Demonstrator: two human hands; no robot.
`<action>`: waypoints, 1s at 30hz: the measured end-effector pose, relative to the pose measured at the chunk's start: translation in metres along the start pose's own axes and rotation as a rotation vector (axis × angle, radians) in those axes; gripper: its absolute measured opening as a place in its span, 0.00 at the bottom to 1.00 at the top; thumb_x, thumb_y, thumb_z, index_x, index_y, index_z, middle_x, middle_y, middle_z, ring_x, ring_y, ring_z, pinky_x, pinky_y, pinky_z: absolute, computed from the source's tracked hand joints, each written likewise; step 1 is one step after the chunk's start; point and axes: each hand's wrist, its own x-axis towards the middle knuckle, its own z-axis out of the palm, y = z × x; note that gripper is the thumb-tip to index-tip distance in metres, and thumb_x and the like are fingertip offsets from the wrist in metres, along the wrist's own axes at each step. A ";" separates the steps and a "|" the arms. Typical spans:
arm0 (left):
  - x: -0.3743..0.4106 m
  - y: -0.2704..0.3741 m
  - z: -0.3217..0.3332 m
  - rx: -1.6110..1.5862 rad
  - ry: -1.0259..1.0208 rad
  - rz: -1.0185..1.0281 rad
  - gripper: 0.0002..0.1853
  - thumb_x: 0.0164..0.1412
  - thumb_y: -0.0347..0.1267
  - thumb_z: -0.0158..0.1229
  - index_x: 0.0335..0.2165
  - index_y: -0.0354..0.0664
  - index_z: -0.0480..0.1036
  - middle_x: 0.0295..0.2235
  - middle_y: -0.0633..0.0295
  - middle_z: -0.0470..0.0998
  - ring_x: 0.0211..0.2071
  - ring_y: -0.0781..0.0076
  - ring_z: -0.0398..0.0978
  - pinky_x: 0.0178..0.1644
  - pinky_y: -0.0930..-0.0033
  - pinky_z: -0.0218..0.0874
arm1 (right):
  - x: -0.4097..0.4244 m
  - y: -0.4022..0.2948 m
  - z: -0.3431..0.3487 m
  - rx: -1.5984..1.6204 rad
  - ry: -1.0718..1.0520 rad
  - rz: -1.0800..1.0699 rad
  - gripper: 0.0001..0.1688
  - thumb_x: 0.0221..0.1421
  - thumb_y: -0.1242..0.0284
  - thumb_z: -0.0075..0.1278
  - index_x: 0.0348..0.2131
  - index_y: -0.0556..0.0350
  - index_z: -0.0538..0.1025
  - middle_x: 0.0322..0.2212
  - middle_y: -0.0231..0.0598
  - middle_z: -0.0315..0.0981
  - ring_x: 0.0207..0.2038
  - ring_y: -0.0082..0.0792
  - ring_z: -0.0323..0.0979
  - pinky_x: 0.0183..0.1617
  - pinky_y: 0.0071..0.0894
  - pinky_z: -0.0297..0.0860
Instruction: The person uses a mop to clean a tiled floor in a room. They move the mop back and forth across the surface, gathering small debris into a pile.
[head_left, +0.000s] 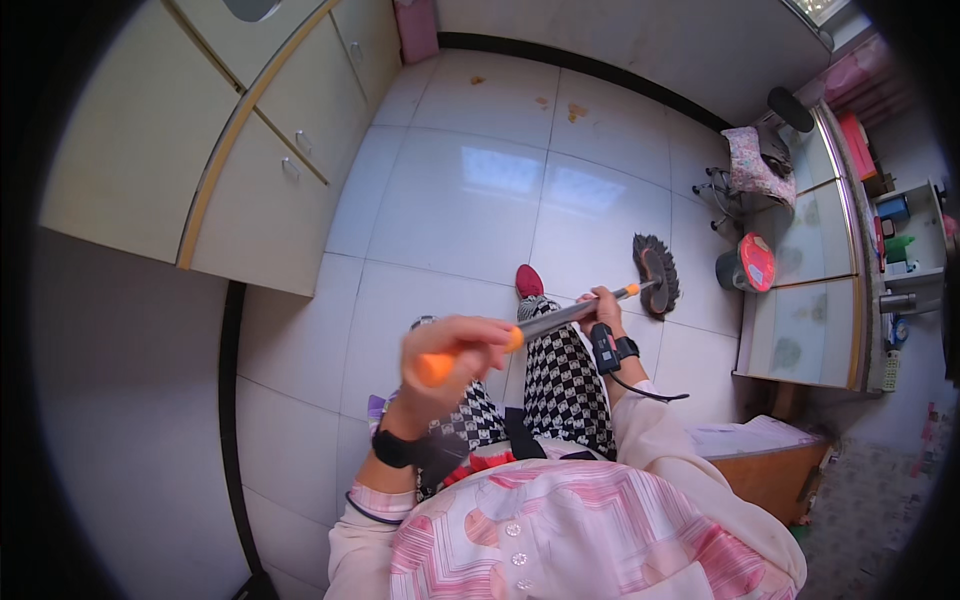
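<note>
My left hand (448, 367), slightly blurred, is closed around the orange end grip of a long-handled floor brush. Farther down, my right hand (600, 309) wraps the same grey metal pole (556, 319) close to its lower orange collar. The pole slants away to the right, ending at an oval head (657, 277) with dark, shaggy bristles. That head appears to rest on the pale tiled floor (465, 217), right of my red shoe (529, 281). My fingers hide parts of the pole.
Cream cabinets (262, 217) line the left side. Yellowish scraps or stains (576, 112) mark the far tiles. At right are a dark bucket with a red lid (757, 262), a wheeled chair with a floral cover (750, 165), and a desk with frosted panels (814, 240).
</note>
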 end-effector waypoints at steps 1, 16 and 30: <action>-0.008 0.006 -0.009 -0.016 0.049 -0.007 0.12 0.51 0.18 0.43 0.33 0.30 0.71 0.28 0.53 0.75 0.23 0.80 0.68 0.27 0.80 0.61 | -0.009 0.011 0.006 0.014 -0.010 0.064 0.08 0.48 0.75 0.45 0.24 0.54 0.61 0.15 0.35 0.60 0.18 0.31 0.62 0.25 0.32 0.66; -0.161 0.102 -0.033 0.406 0.311 0.154 0.20 0.54 0.49 0.44 0.25 0.43 0.68 0.21 0.63 0.67 0.34 0.65 0.67 0.48 0.53 0.54 | -0.090 0.174 0.155 -0.433 -0.452 0.308 0.09 0.48 0.80 0.48 0.28 0.65 0.62 0.19 0.43 0.62 0.22 0.45 0.70 0.30 0.55 0.71; -0.047 0.058 -0.011 0.574 0.010 0.109 0.09 0.39 0.32 0.47 0.12 0.40 0.60 0.18 0.61 0.67 0.31 0.57 0.70 0.45 0.54 0.59 | -0.027 0.110 0.190 -0.427 -0.422 0.036 0.09 0.45 0.77 0.50 0.21 0.65 0.67 0.14 0.40 0.65 0.15 0.34 0.69 0.19 0.35 0.71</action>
